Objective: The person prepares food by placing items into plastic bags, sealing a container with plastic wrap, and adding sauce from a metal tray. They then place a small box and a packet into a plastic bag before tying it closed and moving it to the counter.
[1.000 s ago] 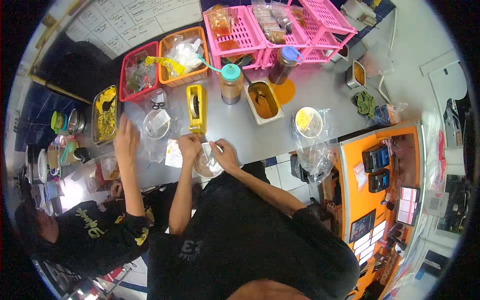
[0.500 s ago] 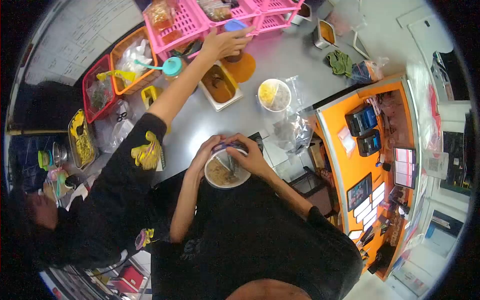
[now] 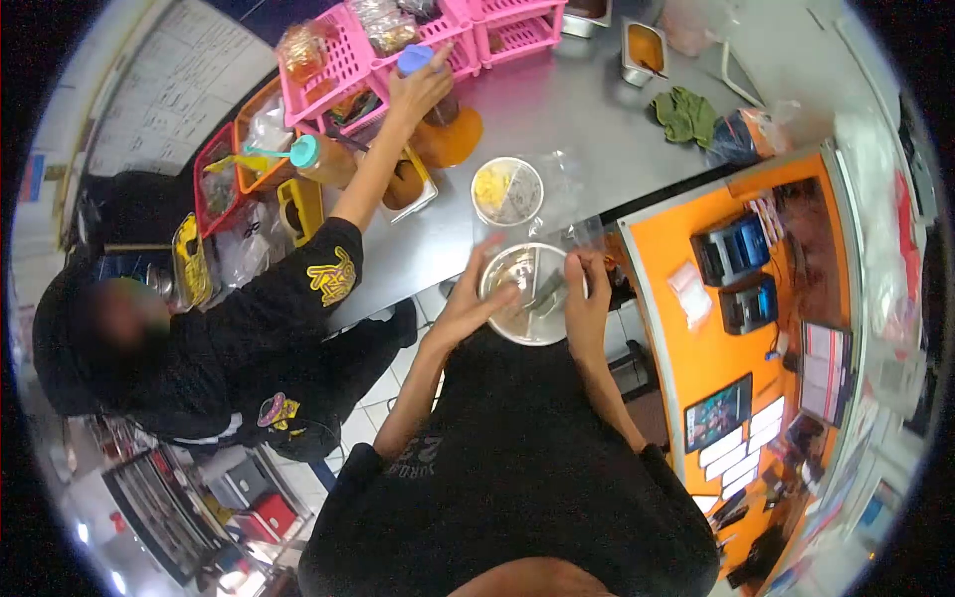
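Note:
Between my two hands, in front of my body, is a round white divided bowl (image 3: 524, 333) with a partition across it. My left hand (image 3: 466, 310) grips its left side, thumb over the rim and fingertips blurred. At the right side my right hand (image 3: 589, 303) closes on the rim, its thumb and fingers at the edge. Through a shiny clear surface some greyish contents show inside. Just beyond, a second divided bowl (image 3: 507, 191) stands on the metal table, with yellow food in one half and something pale in the other. Clear plastic film (image 3: 569, 189) lies beside it.
A co-worker's hand (image 3: 420, 98) reaches across at left to a blue-capped bottle (image 3: 416, 62). Behind stand pink baskets (image 3: 348, 65), a teal-capped bottle (image 3: 323, 164) and a sauce tray (image 3: 408, 194). An orange counter (image 3: 662, 298) borders the right; a green cloth (image 3: 684, 116) lies farther back.
My hands and the bowl have moved right and a little forward in view. My hands now sit apart on opposite sides of the rim. The co-worker's arm has shifted left.

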The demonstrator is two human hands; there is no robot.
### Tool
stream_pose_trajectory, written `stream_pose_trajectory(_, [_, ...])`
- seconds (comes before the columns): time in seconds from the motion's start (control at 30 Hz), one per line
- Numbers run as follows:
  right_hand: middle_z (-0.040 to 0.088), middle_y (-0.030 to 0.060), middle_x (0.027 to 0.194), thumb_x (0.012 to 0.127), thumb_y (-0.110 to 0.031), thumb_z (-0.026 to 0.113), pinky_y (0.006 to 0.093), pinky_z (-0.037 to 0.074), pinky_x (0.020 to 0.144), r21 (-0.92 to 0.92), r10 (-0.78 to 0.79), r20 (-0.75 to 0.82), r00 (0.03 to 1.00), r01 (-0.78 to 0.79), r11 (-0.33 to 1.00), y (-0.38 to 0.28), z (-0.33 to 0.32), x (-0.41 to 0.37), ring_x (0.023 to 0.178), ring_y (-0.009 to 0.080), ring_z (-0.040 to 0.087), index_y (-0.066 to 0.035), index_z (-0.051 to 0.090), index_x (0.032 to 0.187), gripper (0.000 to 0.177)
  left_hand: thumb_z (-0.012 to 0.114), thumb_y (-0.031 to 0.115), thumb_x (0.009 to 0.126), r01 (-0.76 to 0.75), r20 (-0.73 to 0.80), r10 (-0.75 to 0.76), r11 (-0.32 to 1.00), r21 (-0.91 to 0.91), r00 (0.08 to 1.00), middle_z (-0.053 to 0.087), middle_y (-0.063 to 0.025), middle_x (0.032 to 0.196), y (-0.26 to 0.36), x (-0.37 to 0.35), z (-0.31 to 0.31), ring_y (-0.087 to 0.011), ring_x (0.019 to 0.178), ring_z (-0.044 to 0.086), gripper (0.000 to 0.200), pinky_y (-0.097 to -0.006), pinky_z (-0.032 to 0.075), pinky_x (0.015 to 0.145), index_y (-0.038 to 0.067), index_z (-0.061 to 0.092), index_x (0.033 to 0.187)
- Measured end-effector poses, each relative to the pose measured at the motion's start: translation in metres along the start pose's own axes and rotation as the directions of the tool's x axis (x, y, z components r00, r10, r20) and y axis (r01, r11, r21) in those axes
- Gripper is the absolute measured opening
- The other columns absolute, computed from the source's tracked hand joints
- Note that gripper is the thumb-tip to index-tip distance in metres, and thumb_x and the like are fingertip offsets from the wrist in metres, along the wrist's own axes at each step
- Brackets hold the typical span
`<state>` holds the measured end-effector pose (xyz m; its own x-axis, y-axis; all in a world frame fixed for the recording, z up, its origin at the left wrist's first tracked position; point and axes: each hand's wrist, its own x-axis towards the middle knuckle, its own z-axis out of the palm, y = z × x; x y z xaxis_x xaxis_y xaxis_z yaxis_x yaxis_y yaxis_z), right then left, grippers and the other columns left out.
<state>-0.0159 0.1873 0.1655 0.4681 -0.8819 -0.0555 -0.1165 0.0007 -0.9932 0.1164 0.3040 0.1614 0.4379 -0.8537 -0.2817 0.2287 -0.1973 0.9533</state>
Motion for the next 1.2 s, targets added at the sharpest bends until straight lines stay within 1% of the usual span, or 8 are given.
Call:
stream_pose_trajectory(0.13, [0.059,0.0106,0.108,0.097,-0.026,0.055,0.0306,0.043,0.087,0.043,0.066,0.220,0.973,-0.077,0.996,0.006,-0.026,0.011,0.097,0.0161,0.054,0.000,0.053,0.115,0.032,0.065,0.033,0.088,0.167,0.072,-0.151,0.858,-0.486,0.986,0.041,-0.0150,0.141,-0.029,-0.010,0.015,-0.0306,0.126,0.046,0.072,-0.0399,0.037,0.107,0.005,0.030,0.145])
stream_pose_trajectory(0.2, [0.058,0.0125,0.117,0.098,-0.029,0.053,0.0329,0.045,0.086,0.438,0.250,0.359,0.899,-0.399,0.806,0.015,-0.046,0.012,0.100,0.0182,0.056,-0.002,0.048,0.123,0.037,0.059,0.036,0.091,0.245,-0.071,-0.376,0.723,-0.646,0.924,0.045,-0.0144,0.139,-0.041,-0.020,0.014,-0.0271,0.126,0.047,0.069,-0.0389,0.038,0.106,0.003,0.030,0.144])
stream_pose_trajectory(0.27, [0.055,0.0141,0.120,0.095,-0.031,0.056,0.0381,0.044,0.088,0.254,0.258,0.281,0.924,-0.331,0.909,0.038,-0.059,0.004,0.105,0.0244,0.055,-0.003,0.045,0.128,0.045,0.055,0.035,0.093,0.226,-0.129,-0.395,0.730,-0.645,0.909,0.048,-0.0144,0.137,-0.036,-0.029,0.018,-0.0257,0.125,0.049,0.063,-0.0392,0.039,0.106,0.002,0.033,0.142])
stream_pose_trajectory(0.33, [0.053,0.0147,0.118,0.091,-0.035,0.060,0.0436,0.041,0.091,-0.690,-0.003,0.291,0.957,0.212,0.693,0.069,-0.072,-0.008,0.110,0.0303,0.051,-0.002,0.043,0.129,0.053,0.055,0.034,0.094,0.229,-0.131,-0.422,0.698,-0.678,0.897,0.049,-0.0147,0.136,-0.032,-0.037,0.021,-0.0256,0.124,0.050,0.062,-0.0409,0.039,0.106,0.002,0.033,0.142])
stream_pose_trajectory(0.53, [0.053,0.0131,0.100,0.080,-0.017,0.058,0.0451,0.039,0.080,-0.901,-0.001,0.326,0.945,0.311,0.303,0.170,-0.032,0.009,0.100,0.0286,0.051,-0.005,0.050,0.102,0.027,0.059,0.040,0.090,0.386,0.080,-0.457,0.629,-0.675,0.886,0.046,-0.0173,0.137,-0.030,-0.039,0.050,-0.0302,0.126,0.046,0.067,-0.0456,0.037,0.108,0.004,0.034,0.141])
stream_pose_trajectory(0.67, [0.054,0.0169,0.099,0.079,-0.019,0.058,0.0438,0.043,0.080,-0.746,-0.046,0.495,0.867,0.452,0.489,0.199,-0.047,0.035,0.098,0.0328,0.052,-0.002,0.052,0.098,0.026,0.055,0.037,0.094,0.392,0.143,-0.433,0.565,-0.726,0.890,0.048,-0.0149,0.136,-0.041,-0.021,0.072,-0.0259,0.125,0.048,0.059,-0.0430,0.037,0.107,0.004,0.038,0.140])
stream_pose_trajectory(0.73, [0.053,0.0164,0.099,0.079,-0.019,0.058,0.0439,0.046,0.078,-0.274,0.113,0.430,0.896,0.010,0.962,0.239,-0.038,0.029,0.094,0.0337,0.055,-0.002,0.053,0.102,0.029,0.054,0.039,0.094,0.373,0.117,-0.437,0.564,-0.737,0.892,0.049,-0.0144,0.135,-0.047,-0.015,0.072,-0.0255,0.124,0.049,0.060,-0.0421,0.038,0.106,0.004,0.038,0.140])
stream_pose_trajectory(1.2, [0.063,0.0103,0.090,0.093,-0.015,0.055,0.0316,0.048,0.073,-0.184,0.182,0.492,0.851,-0.103,0.978,0.131,-0.052,0.080,0.083,0.0194,0.061,0.001,0.058,0.103,0.019,0.056,0.037,0.094,0.308,0.084,-0.404,0.531,-0.790,0.911,0.050,-0.0115,0.135,-0.069,0.002,0.062,-0.0215,0.123,0.050,0.057,-0.0383,0.038,0.107,0.004,0.040,0.138])
